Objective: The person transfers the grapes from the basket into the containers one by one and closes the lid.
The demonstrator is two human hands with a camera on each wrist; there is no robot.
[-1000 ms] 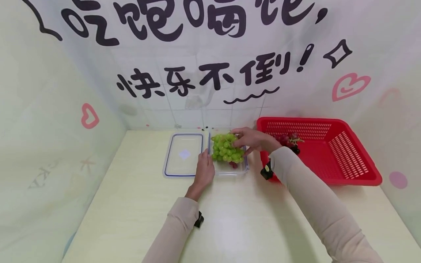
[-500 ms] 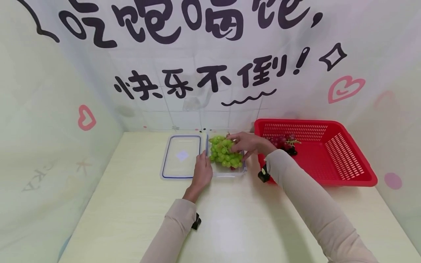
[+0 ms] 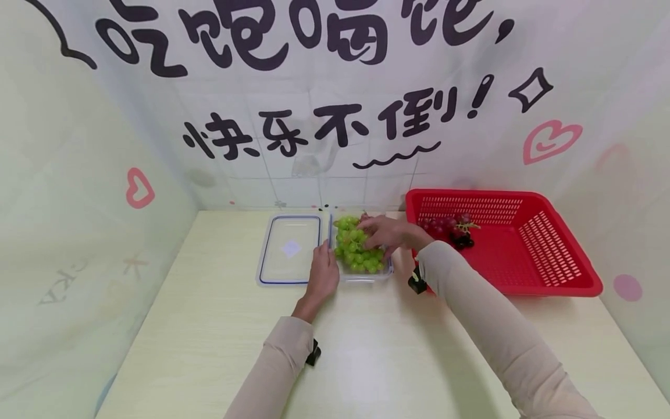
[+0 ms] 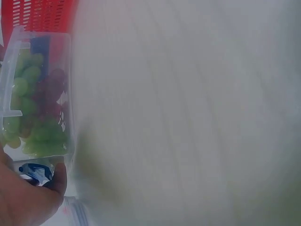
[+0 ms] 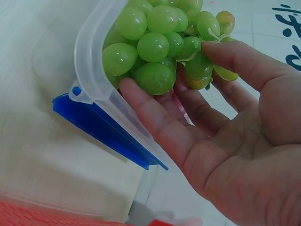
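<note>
Plump, glossy green grapes [image 5: 155, 48] shifted nearer, right fingers [image 5: 155, 115] round them, left fingers [image 3: 321, 257] gripping clear box [image 5: 83, 56]

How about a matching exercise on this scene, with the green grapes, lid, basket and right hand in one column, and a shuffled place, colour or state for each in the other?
1. Green grapes
2. Lid
3. Basket
4. Right hand

A. Red, with slotted sides
B. Fingers on the fruit
C. Flat on the table, edged with a blue line
D. Inside the clear box

Pairs: 1-D, 2-C, 3-A, 4-B
</note>
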